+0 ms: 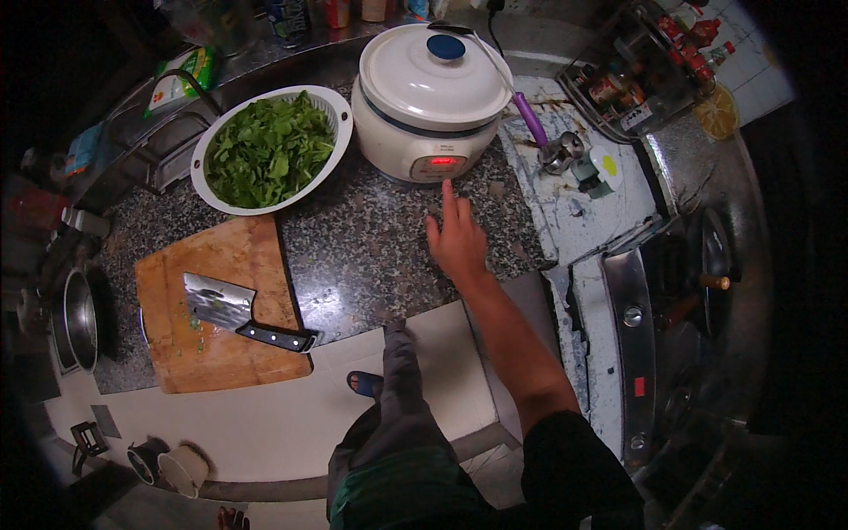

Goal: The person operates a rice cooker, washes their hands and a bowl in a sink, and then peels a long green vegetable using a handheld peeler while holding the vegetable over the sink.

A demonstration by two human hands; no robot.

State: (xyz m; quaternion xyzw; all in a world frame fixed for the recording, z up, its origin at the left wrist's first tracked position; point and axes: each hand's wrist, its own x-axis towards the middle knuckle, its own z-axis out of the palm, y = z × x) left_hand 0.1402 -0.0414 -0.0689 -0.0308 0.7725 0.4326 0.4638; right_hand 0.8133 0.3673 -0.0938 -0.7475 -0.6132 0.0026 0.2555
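From here, lid [415, 88] hides what cooker [387, 141] holds; display [442, 162] too small to read. Blue can [287, 24] cut off above. Rack bottles [608, 88] blurred.

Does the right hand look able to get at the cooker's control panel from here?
Probably yes: the right hand has its index finger extended to the control panel's lower edge, with nothing visible blocking the way.

Is a round, white cooker [380, 128], standing upright just right of the white bowl [200, 163]. Carries a white lid [397, 75] with a blue knob [445, 48], seated on top. Shows a red lit display [442, 162] on the front side.
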